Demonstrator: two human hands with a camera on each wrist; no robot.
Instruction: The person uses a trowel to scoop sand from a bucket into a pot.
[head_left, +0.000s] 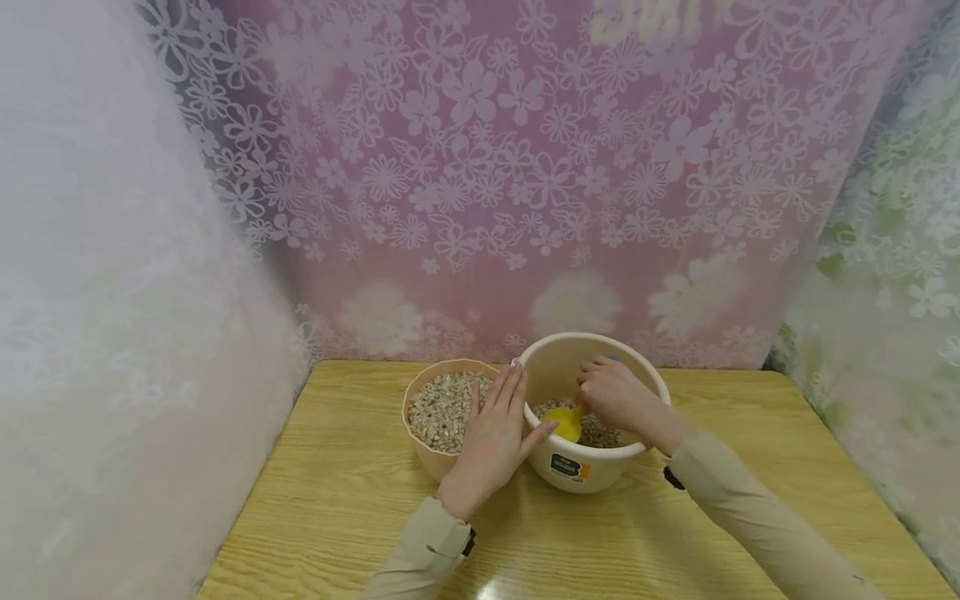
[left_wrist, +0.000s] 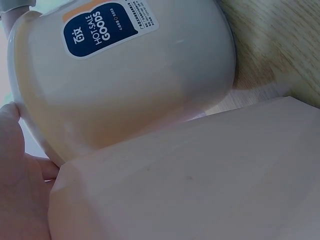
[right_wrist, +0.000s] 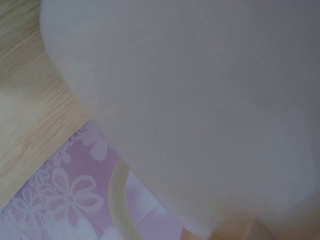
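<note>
In the head view a cream bucket (head_left: 592, 471) stands right of a peach pot (head_left: 431, 458) filled with grainy material (head_left: 446, 408). My left hand (head_left: 495, 442) rests on the bucket's near-left rim, fingers extended between the two containers and partly over the pot. Inside the bucket my right hand (head_left: 618, 396) grips a yellow scoop (head_left: 564, 423), which lies low against more grains (head_left: 600, 433). The left wrist view shows my left hand (left_wrist: 17, 175) at the rim of the bucket (left_wrist: 150, 75), beside the pot (left_wrist: 175, 185). The bucket's wall (right_wrist: 190, 100) fills much of the right wrist view.
Both containers stand on a wooden table (head_left: 337, 500), near its far edge. Behind it hangs a pink flowered curtain (head_left: 480, 208), with pale sheets on both sides. A curved bucket handle (right_wrist: 120, 200) shows in the right wrist view. A small blue object (head_left: 613, 358) shows beyond my right hand.
</note>
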